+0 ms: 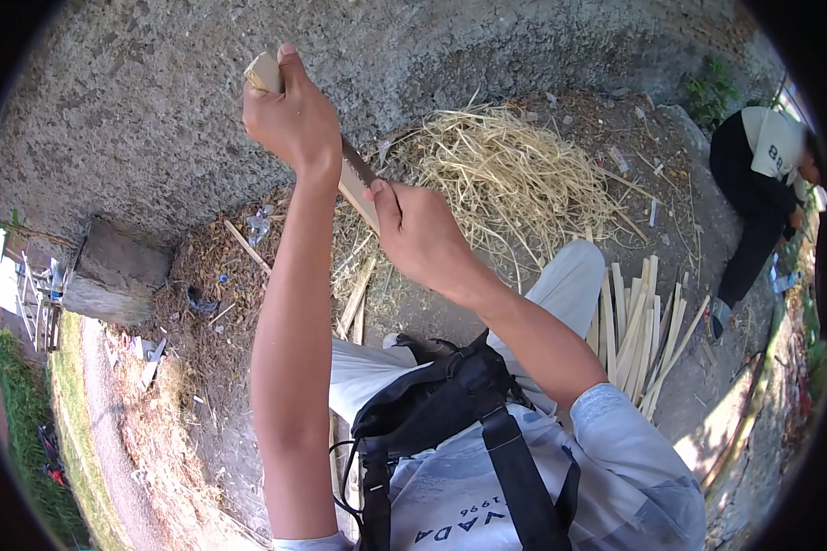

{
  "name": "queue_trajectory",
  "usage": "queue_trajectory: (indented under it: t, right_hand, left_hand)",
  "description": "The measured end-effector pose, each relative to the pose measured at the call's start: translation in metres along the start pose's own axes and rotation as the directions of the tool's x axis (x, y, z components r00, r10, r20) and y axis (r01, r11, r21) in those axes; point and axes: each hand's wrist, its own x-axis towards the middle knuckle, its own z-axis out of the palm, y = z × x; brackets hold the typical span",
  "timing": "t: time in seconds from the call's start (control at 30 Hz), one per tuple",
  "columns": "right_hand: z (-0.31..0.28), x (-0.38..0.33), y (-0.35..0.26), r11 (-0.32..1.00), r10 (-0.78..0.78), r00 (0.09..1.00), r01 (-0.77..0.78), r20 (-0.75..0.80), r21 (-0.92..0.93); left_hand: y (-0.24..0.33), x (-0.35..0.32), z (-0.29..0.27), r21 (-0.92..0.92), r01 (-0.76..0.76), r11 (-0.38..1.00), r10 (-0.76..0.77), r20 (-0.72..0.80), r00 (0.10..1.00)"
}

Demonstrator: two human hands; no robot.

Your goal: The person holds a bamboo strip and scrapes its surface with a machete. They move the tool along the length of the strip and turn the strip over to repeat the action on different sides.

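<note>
My left hand (294,119) is closed in a fist, raised in front of me, round a pale wooden piece (264,72) whose blunt end sticks out by the thumb. From behind my left wrist a narrow dark blade (357,163) runs toward my right hand (423,234). A pale flat wooden strip (357,200) lies along the blade's lower side. My right fingers are closed round the strip, with the thumb against the blade. My left hand hides where the blade and the pale piece meet, so I cannot tell whether that piece is the blade's handle.
A heap of thin pale shavings (515,165) lies by the rough wall (368,55). Several split strips (639,331) rest beside my right knee. A concrete block (124,266) stands at left. Another person (758,174) bends over at the far right.
</note>
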Motion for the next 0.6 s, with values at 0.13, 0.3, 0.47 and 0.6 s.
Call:
queue_trajectory:
  t: [0.13, 0.3, 0.47, 0.6]
  right_hand:
    - [0.022, -0.005, 0.062, 0.99, 0.119, 0.987, -0.11, 0.108, -0.089]
    - [-0.001, -0.002, 0.009, 0.994, 0.111, 0.991, -0.113, 0.078, 0.012]
    - [0.037, -0.007, 0.102, 0.99, 0.141, 0.987, -0.14, 0.083, -0.02]
    - [0.011, 0.002, 0.064, 0.968, 0.224, 0.941, -0.185, 0.253, -0.167]
  left_hand:
    - [-0.004, -0.003, 0.008, -0.056, -0.059, 0.997, 0.055, -0.057, 0.997]
    - [-0.003, -0.003, -0.001, -0.069, 0.016, 0.997, -0.015, 0.025, 1.0]
    - [-0.002, -0.002, 0.004, -0.085, 0.006, 0.996, -0.008, -0.022, 1.0]
    - [-0.012, -0.001, -0.005, -0.075, -0.001, 0.997, 0.0, -0.014, 1.0]
